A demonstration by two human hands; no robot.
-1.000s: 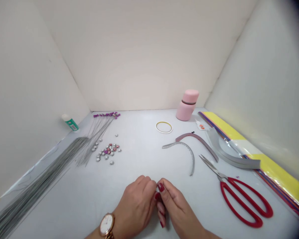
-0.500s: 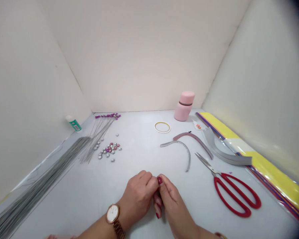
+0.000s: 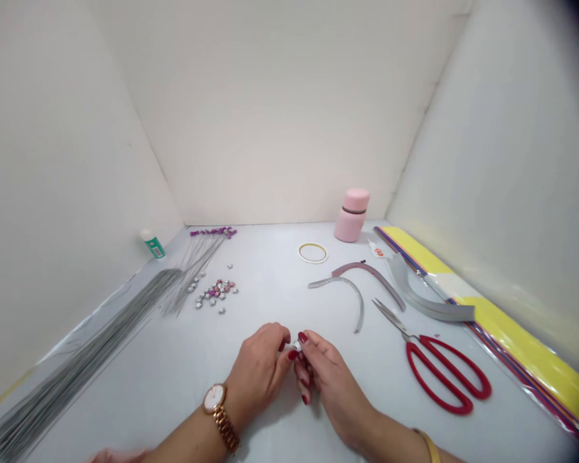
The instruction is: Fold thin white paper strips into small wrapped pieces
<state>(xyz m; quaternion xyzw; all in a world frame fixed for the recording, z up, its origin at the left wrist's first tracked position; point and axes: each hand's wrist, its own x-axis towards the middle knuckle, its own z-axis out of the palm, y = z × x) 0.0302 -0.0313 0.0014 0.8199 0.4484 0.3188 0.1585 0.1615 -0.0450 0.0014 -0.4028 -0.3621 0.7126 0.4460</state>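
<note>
Near centre: right hand point(image 3: 329, 376) pinches white piece point(image 3: 297, 346); left hand point(image 3: 260, 360) curled against it, grip unclear. Scissors point(image 3: 412, 337) right, stars point(image 3: 216, 291) left.

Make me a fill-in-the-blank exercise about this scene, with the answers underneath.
The right hand touches a small pale piece, while the watch is on the person's ____ wrist.
The handles of the scissors are coloured ____.
The bottle with a dark band is coloured ____.

Missing words: left; red; pink.
</note>
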